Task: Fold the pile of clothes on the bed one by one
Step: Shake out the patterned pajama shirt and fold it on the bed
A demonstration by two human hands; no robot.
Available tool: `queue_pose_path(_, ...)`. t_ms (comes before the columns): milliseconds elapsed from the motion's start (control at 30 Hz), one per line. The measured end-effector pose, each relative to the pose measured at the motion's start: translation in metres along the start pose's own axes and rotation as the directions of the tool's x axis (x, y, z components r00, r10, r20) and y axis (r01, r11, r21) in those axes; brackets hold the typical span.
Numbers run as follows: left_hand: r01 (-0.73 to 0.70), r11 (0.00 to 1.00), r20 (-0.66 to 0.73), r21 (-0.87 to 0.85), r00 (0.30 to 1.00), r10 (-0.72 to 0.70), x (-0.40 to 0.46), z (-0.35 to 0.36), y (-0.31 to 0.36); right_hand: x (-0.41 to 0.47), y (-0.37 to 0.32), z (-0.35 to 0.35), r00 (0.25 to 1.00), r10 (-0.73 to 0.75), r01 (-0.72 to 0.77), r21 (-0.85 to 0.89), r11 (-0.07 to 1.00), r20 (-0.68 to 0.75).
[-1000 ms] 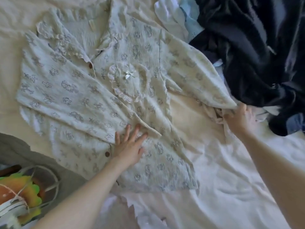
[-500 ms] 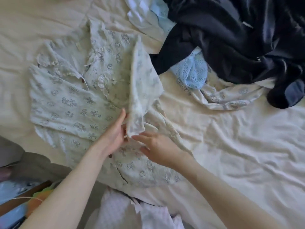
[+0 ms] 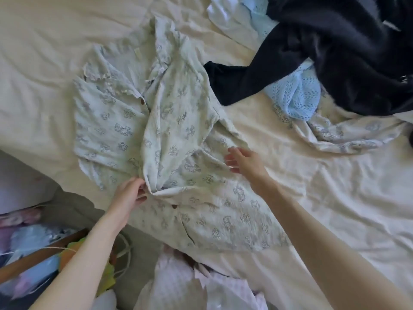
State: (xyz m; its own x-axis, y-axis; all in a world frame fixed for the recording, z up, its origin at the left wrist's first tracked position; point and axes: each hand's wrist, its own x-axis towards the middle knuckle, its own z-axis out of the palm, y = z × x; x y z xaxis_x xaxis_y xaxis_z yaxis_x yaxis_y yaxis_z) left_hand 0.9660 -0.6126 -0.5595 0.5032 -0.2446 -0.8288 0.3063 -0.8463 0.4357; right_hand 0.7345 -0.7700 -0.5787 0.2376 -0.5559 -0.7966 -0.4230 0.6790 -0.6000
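A pale printed pyjama shirt (image 3: 107,126) with brown buttons lies spread on the cream bed sheet (image 3: 312,186). Its right sleeve (image 3: 176,130) is folded inward across the front. My left hand (image 3: 130,195) pinches the cuff end of that folded sleeve near the shirt's middle. My right hand (image 3: 245,161) hovers with relaxed fingers just above the shirt's right side, holding nothing. The pile of clothes sits at the upper right: a dark navy garment (image 3: 335,52), a light blue knit (image 3: 299,97), matching printed pyjama bottoms (image 3: 348,135) and a white piece (image 3: 225,16).
The bed's edge runs along the lower left, with grey floor (image 3: 73,206) and a cluttered box of colourful items (image 3: 33,249) below it. Pale pink fabric (image 3: 185,287) lies at the bottom centre.
The sleeve has been laid flat across the shirt front. My right hand has let go of it and moved right; my left hand has shifted down to the cuff.
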Motion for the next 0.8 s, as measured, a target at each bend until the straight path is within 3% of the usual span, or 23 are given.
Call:
queue_pose_path(100, -0.073, 0.989, 0.023, 0.128, 0.997, 0.071, 0.01, -0.007, 0.01, 0.015, -0.023, 0.021, 0.99, 0.133, -0.139, 0.256, 0.957, 0.039)
queue_pose_path(200, -0.218, 0.926, -0.035, 0.307, 0.97, 0.239, 0.029, 0.005, 0.037, 0.027, -0.045, 0.038, 0.978, 0.192, -0.206, 0.421, 0.883, 0.077)
queue_pose_path(367, -0.423, 0.812, -0.071, 0.402, 0.87, 0.488, 0.066, 0.045, 0.096, 0.051, -0.076, 0.042, 0.984, 0.172, -0.148, 0.755, 0.638, 0.048)
queue_pose_path(467, -0.555, 0.656, -0.017, 0.51, 0.757, 0.654, 0.084, 0.067, 0.136, 0.06, -0.079, 0.032, 0.972, 0.229, -0.082, 0.854, 0.514, -0.044)
queue_pose_path(567, -0.614, 0.5, 0.117, 0.611, 0.694, 0.71, 0.109, 0.094, 0.182, 0.063, -0.071, 0.027, 0.96, 0.27, -0.107, 0.796, 0.595, -0.072)
queue_pose_path(600, -0.615, 0.507, 0.141, 0.604, 0.709, 0.691, 0.116, 0.104, 0.198, 0.065, -0.067, 0.027, 0.958, 0.28, -0.137, 0.765, 0.63, -0.059)
queue_pose_path(733, -0.493, 0.78, 0.074, 0.385, 0.859, 0.506, 0.141, 0.135, 0.247, 0.076, -0.063, 0.024, 0.961, 0.273, -0.188, 0.651, 0.735, -0.031)
queue_pose_path(800, -0.44, 0.849, 0.047, 0.292, 0.893, 0.447, 0.148, 0.142, 0.256, 0.081, -0.065, 0.02, 0.974, 0.224, -0.147, 0.65, 0.746, -0.036)
